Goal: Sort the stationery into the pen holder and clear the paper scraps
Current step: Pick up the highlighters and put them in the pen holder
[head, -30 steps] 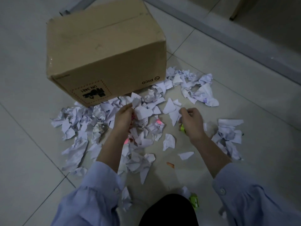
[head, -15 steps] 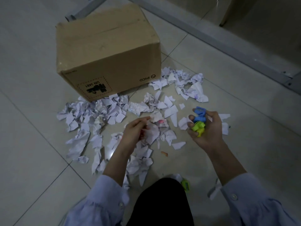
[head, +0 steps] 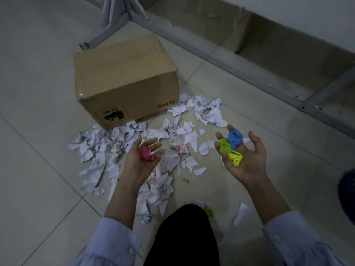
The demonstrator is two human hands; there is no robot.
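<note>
Left hand (head: 141, 160) cups a pink piece (head: 147, 153), fingers half curled over it. The right hand (head: 245, 160) is palm-up, fingers loose, carrying a blue sharpener (head: 234, 136) and green sharpeners (head: 230, 152); best kept level so nothing rolls off. Paper scraps (head: 115, 143) lie under the left hand, cardboard box (head: 124, 83) beyond it, bare floor (head: 288, 150) right of the right hand; pen holder not visible.
</note>
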